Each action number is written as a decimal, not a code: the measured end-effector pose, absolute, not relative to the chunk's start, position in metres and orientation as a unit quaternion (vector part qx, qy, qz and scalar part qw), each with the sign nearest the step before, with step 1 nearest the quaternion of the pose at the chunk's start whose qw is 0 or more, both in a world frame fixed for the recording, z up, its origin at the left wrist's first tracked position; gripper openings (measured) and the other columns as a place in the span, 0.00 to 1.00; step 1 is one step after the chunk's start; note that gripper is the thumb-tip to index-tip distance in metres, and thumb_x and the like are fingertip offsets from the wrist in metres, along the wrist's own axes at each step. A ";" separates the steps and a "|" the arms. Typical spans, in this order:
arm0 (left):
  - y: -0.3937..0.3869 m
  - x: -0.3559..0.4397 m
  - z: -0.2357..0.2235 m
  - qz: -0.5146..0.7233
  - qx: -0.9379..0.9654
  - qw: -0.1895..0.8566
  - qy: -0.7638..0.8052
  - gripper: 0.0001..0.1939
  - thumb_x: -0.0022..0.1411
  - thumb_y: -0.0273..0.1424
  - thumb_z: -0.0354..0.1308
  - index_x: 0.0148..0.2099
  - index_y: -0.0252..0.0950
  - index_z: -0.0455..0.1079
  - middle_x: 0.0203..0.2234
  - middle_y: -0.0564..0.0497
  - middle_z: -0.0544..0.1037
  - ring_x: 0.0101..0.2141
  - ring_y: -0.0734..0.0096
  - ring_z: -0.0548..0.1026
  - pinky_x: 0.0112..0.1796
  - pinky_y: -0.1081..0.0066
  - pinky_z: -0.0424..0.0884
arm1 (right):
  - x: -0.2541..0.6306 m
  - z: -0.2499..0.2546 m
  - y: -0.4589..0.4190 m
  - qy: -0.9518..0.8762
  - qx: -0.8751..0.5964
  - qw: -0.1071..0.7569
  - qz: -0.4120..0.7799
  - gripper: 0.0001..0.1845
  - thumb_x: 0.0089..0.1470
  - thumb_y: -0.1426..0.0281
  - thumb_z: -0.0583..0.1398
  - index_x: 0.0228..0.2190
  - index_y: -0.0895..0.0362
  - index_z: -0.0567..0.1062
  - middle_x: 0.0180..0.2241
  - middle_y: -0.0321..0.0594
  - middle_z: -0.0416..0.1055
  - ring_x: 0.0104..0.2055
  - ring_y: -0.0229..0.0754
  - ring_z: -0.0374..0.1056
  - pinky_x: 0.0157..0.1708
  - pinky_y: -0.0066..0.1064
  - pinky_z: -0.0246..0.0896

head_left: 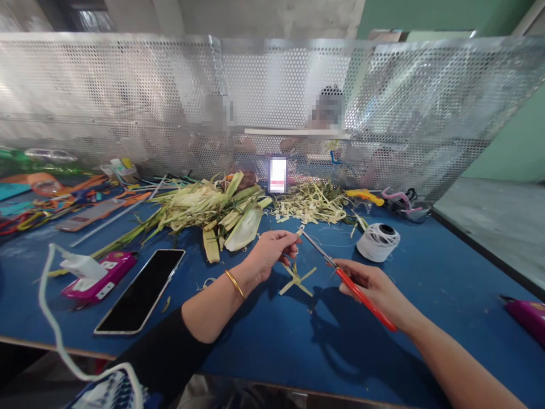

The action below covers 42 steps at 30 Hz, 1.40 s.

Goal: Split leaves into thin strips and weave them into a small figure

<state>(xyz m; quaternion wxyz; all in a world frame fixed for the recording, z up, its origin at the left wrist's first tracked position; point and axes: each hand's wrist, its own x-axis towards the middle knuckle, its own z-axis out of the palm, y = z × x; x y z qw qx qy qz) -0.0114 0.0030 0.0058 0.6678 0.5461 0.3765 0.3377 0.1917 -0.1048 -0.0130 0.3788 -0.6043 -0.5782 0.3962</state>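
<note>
My left hand [272,251], with a gold bangle on the wrist, is closed in a pinch on a small pale strip of plant leaf [300,232]. Red-handled scissors [361,295], seen nearly edge-on, are gripped in my right hand [370,281]. Their metal tips meet the strip just beyond my left fingertips. Under my left hand is a star-shaped piece of crossed pale green strips [296,282]; whether it hangs from my fingers or lies on the table, I cannot tell. Beyond my right hand stands a spool of white thread [378,242].
A heap of dried leaves [213,207] and a pile of cut scraps [315,201] lie along the perforated metal screen [281,74]. At left are a phone [140,292] and a magenta power strip [102,275] with a white charger. Blurred people sit behind the screen.
</note>
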 end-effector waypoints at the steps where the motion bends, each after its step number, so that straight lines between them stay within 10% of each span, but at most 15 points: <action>1: 0.003 -0.011 0.006 0.337 0.547 0.668 0.375 0.09 0.58 0.33 0.58 0.29 0.32 0.70 0.20 0.55 0.68 0.20 0.81 0.66 0.19 0.79 0.62 | 0.191 -0.012 -0.105 -0.577 -0.606 0.379 0.395 0.28 0.41 0.59 0.65 0.44 0.58 0.76 0.27 0.35 0.66 0.27 0.37 0.60 0.28 0.29 0.61; 22: 0.001 -0.010 0.009 0.326 0.546 0.667 0.387 0.09 0.60 0.31 0.56 0.29 0.31 0.71 0.19 0.55 0.68 0.19 0.82 0.66 0.20 0.79 0.62 | 0.196 -0.026 -0.100 -0.610 -0.637 0.372 0.291 0.34 0.42 0.50 0.63 0.45 0.61 0.77 0.31 0.40 0.77 0.33 0.46 0.71 0.33 0.32 0.67; 30: 0.004 -0.012 0.014 0.343 0.531 0.663 0.401 0.11 0.61 0.32 0.57 0.29 0.31 0.72 0.19 0.55 0.69 0.19 0.82 0.66 0.19 0.78 0.61 | 0.220 -0.021 -0.112 -0.661 -0.741 0.107 -0.051 0.24 0.53 0.59 0.56 0.49 0.54 0.72 0.41 0.47 0.78 0.39 0.54 0.74 0.33 0.37 0.66; 42: -0.007 -0.009 0.015 0.315 0.631 0.593 0.389 0.10 0.60 0.29 0.54 0.27 0.32 0.70 0.17 0.56 0.68 0.18 0.82 0.66 0.18 0.79 0.58 | 0.202 0.012 -0.110 -0.681 -0.724 -0.095 -0.045 0.08 0.52 0.68 0.58 0.29 0.57 0.77 0.32 0.48 0.74 0.31 0.51 0.73 0.22 0.31 0.55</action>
